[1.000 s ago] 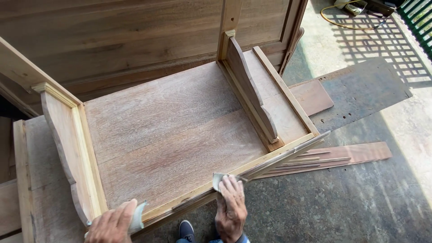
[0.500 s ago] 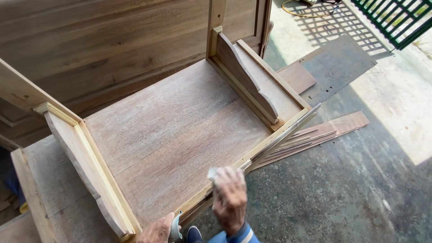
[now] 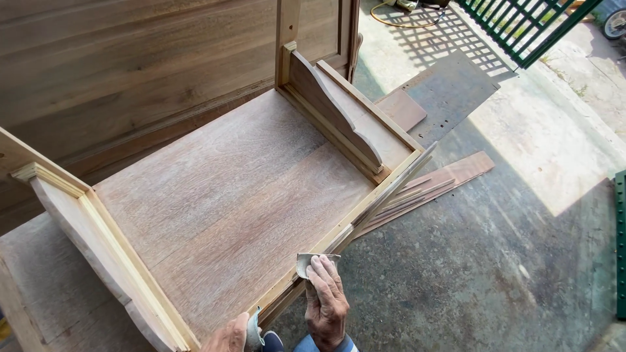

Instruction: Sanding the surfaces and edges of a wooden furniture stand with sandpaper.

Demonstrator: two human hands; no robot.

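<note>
Pressing sandpaper (image 3: 312, 261) on the cabinet edge (image 3: 339, 234), right-hand fingers (image 3: 324, 277) lie together beside loose slats (image 3: 430, 186).

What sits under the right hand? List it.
Under the right hand a folded piece of sandpaper lies against the wooden front rail. Only its edge shows past the fingertips; the rest is covered.

A single head-worn camera looks steeply down from standing height, close over the near edge of a wooden furniture piece (image 3: 222, 195) lying on its side, and there is no second view to share the scene. It faces forward and slightly right, so the wood fills the left and centre, with the concrete floor (image 3: 495, 261) to the right. A green gate (image 3: 528, 26) sits at the top right corner, and both of the person's hands enter from the bottom edge.
</note>
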